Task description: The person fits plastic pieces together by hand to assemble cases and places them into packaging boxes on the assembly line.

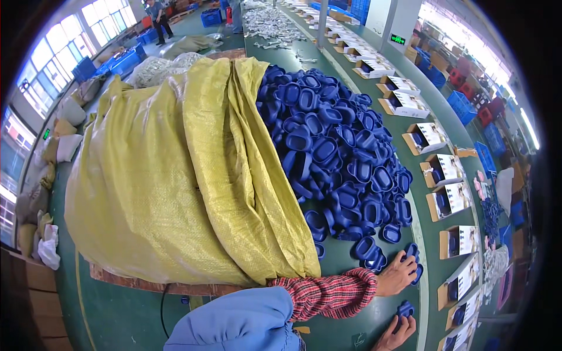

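My left hand, in a red plaid cuff, reaches across the green tabletop with its fingers curled onto a dark blue plastic part at the edge of a large heap. Another blue part shows just past its fingertips. Nearer the lower edge, my right hand grips a small blue plastic part between thumb and fingers. The heap of blue oval, dish-like parts spills from the mouth of a big yellow woven sack. Two loose blue parts lie between the heap and my left hand.
Open cardboard boxes stand in a long row beyond the table's pale edge strip, several with blue parts inside. Silver-grey pieces cover the far end. The sack rests on a wooden board. A person stands far off at upper left.
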`<state>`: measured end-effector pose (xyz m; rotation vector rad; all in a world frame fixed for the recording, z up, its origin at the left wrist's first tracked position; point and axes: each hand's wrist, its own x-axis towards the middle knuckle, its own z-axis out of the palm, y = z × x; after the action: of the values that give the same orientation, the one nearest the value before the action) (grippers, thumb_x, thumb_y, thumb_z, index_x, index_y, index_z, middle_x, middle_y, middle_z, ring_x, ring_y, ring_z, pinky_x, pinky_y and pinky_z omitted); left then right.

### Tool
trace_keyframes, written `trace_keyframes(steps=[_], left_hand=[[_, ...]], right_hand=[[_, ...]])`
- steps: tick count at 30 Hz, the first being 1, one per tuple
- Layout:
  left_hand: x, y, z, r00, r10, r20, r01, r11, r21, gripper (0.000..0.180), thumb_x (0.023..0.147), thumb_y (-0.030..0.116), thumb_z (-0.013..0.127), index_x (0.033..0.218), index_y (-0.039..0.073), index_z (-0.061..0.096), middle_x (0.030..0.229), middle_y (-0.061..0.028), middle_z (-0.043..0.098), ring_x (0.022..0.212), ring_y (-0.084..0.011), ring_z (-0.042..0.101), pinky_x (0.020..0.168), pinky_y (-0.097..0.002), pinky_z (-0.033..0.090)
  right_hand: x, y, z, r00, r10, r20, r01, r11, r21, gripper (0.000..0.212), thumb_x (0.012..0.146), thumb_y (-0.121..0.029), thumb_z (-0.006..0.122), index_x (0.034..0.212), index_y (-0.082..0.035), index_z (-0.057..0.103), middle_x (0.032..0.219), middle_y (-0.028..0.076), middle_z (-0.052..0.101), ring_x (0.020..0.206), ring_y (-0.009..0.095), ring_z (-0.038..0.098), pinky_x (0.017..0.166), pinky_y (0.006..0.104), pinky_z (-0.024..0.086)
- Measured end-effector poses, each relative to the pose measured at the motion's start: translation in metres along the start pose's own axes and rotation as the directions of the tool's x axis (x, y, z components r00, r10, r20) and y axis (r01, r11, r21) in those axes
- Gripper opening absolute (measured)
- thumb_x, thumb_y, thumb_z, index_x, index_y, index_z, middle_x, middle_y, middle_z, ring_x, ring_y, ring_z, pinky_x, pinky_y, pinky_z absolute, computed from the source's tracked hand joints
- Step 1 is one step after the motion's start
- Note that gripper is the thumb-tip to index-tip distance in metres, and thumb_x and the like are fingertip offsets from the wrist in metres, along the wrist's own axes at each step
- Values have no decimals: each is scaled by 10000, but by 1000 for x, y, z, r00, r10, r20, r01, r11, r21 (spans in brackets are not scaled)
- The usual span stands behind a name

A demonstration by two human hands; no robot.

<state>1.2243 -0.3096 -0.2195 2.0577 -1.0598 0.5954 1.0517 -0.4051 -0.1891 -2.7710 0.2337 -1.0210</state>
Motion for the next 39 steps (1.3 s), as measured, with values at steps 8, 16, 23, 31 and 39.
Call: trace_keyframes(steps=[8,16,23,31,39], left_hand=[[14,5,23,998,63,-12,-62,996,61,197,770,223,607,871,71,681,1041,-105,628,1124,-278,545,983,-499,403],[25,-7,-3,994,46,96,-41,998,-52,151,810,187,718,932,108,674,1114,-53,614,1174,-262,521,993,-476,360],[28,-18,-7,1000,8,29,-7,1000,-19,109,810,176,640,868,85,656,983,-88,624,1015,-287,585,842,-459,444],[13,-2,10,1000,13,26,-13,1000,-12,200,821,198,635,943,42,663,1067,-124,581,1146,-292,488,1045,-521,333],[12,-3,5,995,-76,66,77,997,-7,231,799,169,679,987,36,677,1130,-122,584,1206,-301,463,1067,-542,312]], right_hand=[[-18,36,0,962,261,81,-269,957,108,165,899,-41,682,1041,37,650,1133,202,609,1057,368,595,969,425,473],[89,75,40,954,296,-47,-256,886,387,173,852,-101,761,913,0,634,923,136,597,794,245,614,702,341,500],[191,122,120,994,-16,-110,19,1000,20,256,818,-252,761,784,-14,674,831,171,634,829,361,613,741,431,496],[201,234,110,988,65,142,-47,991,-124,330,947,-280,669,852,33,631,879,202,599,875,353,558,835,450,443],[189,209,117,993,-35,-109,13,982,-189,193,959,-55,573,1121,47,558,1073,175,540,965,332,555,860,401,478]])
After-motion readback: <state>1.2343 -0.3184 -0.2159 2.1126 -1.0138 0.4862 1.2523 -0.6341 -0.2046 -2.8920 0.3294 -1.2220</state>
